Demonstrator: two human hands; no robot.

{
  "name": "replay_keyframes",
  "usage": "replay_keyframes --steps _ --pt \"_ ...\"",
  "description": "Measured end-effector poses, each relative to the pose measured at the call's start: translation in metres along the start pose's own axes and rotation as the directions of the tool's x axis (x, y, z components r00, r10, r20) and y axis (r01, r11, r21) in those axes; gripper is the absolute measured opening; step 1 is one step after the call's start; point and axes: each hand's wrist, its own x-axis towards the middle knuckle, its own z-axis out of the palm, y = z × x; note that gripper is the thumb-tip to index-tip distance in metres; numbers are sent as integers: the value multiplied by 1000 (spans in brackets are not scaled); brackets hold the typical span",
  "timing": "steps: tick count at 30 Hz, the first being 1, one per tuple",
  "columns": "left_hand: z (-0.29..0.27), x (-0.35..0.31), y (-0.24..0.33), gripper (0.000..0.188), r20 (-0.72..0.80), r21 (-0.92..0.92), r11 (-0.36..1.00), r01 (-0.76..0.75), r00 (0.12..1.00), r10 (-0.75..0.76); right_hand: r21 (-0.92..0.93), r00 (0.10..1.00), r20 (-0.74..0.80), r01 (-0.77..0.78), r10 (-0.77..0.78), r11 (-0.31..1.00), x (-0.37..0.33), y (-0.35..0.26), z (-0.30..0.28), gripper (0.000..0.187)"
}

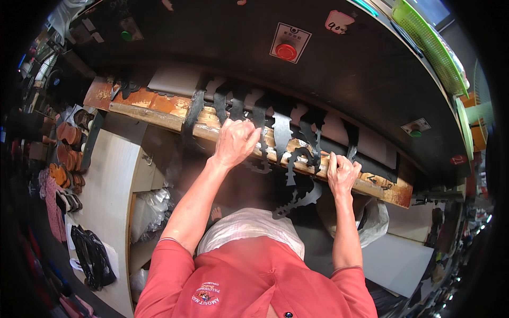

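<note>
Several black strips of sheet material with notched, cut-out edges [282, 130] hang over the worn wooden front edge [175, 117] of a large black machine. My left hand [236, 140] is closed at this edge, on the lower end of one black strip [236, 108]. Farther right, my right hand [343, 172] is closed against the wood, just below another black strip [352, 139]. What its curled fingers hold is hidden. Between the hands, a curled black offcut [298, 159] hangs over the edge, and a jagged piece [299, 201] dangles lower.
The machine's dark front carries a red push button [286, 51] and green buttons [416, 133]. A green basket [429, 45] sits on top at right. At left stand a pale cabinet [108, 175] and a black plastic bag [93, 257]. A whitish sack [375, 222] is below right.
</note>
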Motion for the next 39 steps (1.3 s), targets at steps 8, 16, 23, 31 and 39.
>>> replay_keyframes --steps 8,16,23,31,39 --pt "-9 6 2 26 57 -62 998 28 998 -25 205 941 218 -305 260 930 18 -6 -38 36" --pt "-32 40 -4 22 468 -172 966 190 879 -89 521 991 129 -28 -46 853 150 -87 -25 43" --pt "-21 120 -68 24 94 -187 961 202 978 -187 274 900 363 146 -242 951 236 -169 50 97" --pt "9 129 -95 46 165 101 985 139 974 -155 504 860 459 -44 -224 863 278 -162 46 100" --pt "10 149 -66 44 -10 -133 973 191 981 -194 692 807 548 -290 -219 662 295 -129 43 98"
